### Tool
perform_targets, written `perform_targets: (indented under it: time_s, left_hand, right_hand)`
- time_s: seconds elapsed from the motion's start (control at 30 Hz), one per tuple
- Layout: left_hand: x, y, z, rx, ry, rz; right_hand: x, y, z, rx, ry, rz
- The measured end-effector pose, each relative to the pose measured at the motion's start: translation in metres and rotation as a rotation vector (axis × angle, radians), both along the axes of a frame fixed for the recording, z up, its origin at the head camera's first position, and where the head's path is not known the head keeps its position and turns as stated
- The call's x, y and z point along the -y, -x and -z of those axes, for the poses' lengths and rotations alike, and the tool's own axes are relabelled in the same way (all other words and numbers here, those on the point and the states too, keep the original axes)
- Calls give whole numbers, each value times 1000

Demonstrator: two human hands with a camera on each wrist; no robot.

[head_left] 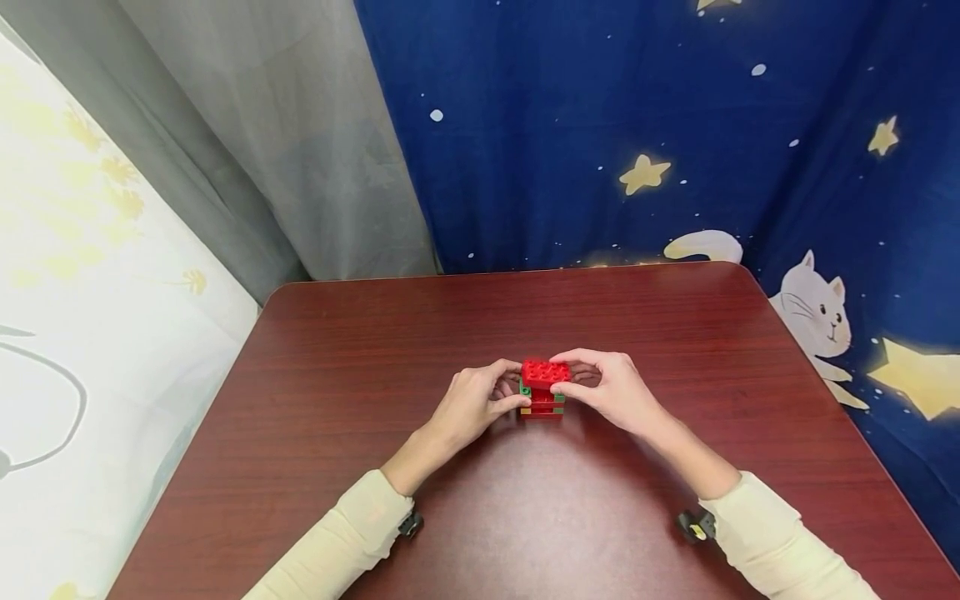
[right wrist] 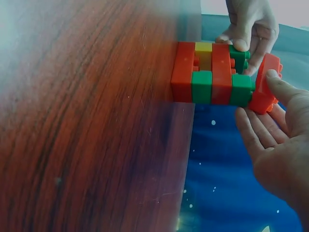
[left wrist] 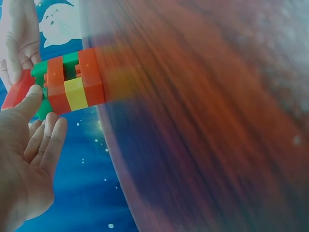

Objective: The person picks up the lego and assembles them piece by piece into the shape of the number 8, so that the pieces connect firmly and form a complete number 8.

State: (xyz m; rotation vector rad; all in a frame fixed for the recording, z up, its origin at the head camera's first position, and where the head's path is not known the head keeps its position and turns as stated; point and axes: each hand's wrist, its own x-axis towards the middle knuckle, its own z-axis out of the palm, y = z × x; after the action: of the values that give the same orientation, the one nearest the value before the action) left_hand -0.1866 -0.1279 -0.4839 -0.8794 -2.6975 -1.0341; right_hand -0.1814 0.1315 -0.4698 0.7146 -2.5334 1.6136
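A small tower of toy building blocks stands on the table. Its bottom red block (right wrist: 183,72) carries a yellow block (right wrist: 203,54) and a green block (right wrist: 202,88). Another red block (right wrist: 221,72) lies across these, with two green blocks on top at opposite ends. My left hand (head_left: 468,402) pinches the left upper green block (left wrist: 45,107) between thumb and fingers. With thumb and fingers, my right hand (head_left: 621,392) holds a red block (head_left: 545,372) over the tower. That block sits tilted against the right upper green block (right wrist: 240,90); whether its studs engage I cannot tell.
The dark red-brown wooden table (head_left: 360,333) extends around both arms. Behind its far edge hang a grey curtain (head_left: 285,125) and a blue star-patterned curtain (head_left: 540,167). A pale patterned curtain (head_left: 97,250) hangs at the left. Small dark devices are worn on both wrists.
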Motion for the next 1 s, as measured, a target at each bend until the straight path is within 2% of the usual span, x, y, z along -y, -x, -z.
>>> perform_targets:
  time_s: [0.2, 0.4, 1.0]
  left_hand:
    - [1, 0, 0, -10, 20, 2]
    - [1, 0, 0, -8, 20, 3]
    - [1, 0, -1, -6, 40, 6]
  right_hand:
    - [5, -4, -1, -42, -55, -1]
    - [7, -5, 1, -75, -58, 15]
    - [10, -8, -3, -88, -105, 27]
